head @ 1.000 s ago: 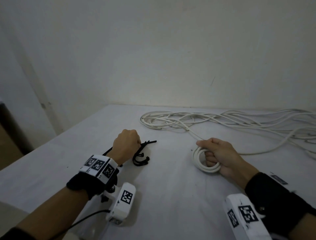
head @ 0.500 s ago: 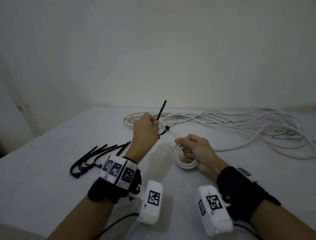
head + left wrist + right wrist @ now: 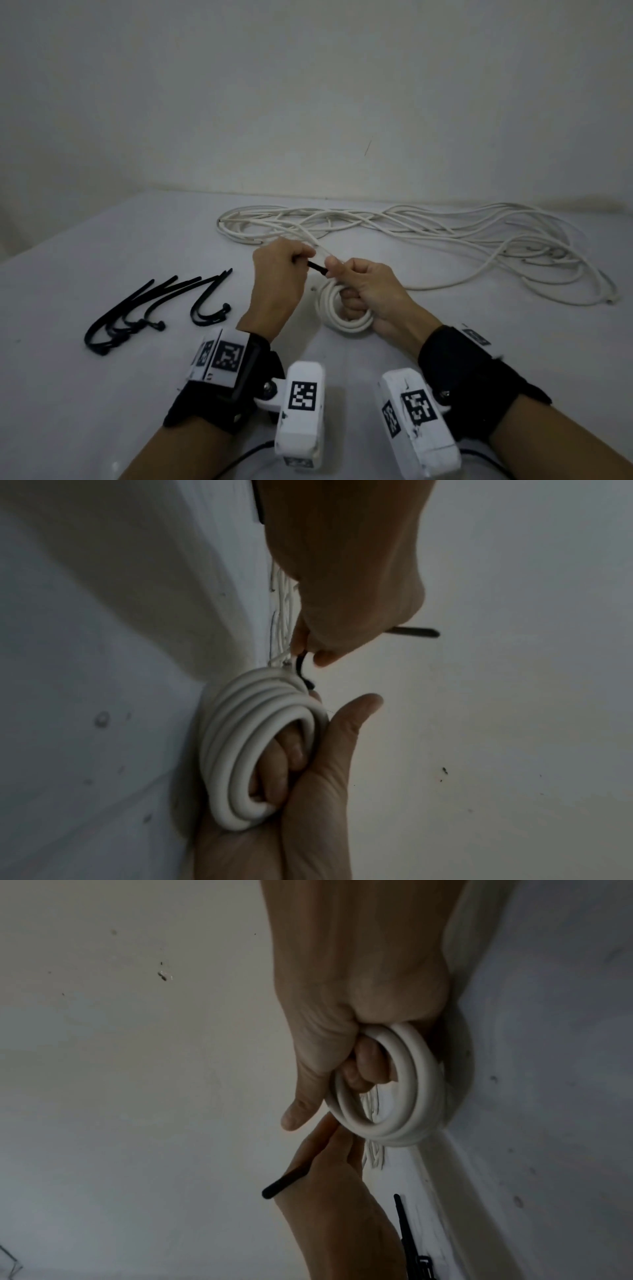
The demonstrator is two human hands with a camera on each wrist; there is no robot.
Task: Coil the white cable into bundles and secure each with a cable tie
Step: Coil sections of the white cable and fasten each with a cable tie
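Closest to the person, the right hand (image 3: 368, 291) has its fingers curled through a small coil (image 3: 346, 313) of white cable just above the counter (image 3: 102, 394), its grip clamped on the loops. The wrist views show about four turns in it. Just beside it the left hand (image 3: 277, 277) pinches one black cable tie (image 3: 317, 268), its tip reaching the right thumb at the top of the coil. To my eye the first bundle is wound but not yet tied; the strap is only now being brought to it. Off to the left lie spare ties (image 3: 150, 308), around five, though they overlap and I can't count them surely. Farther back sprawls the loose cable (image 3: 445, 240), one long tangle, most of it waiting to be coiled.
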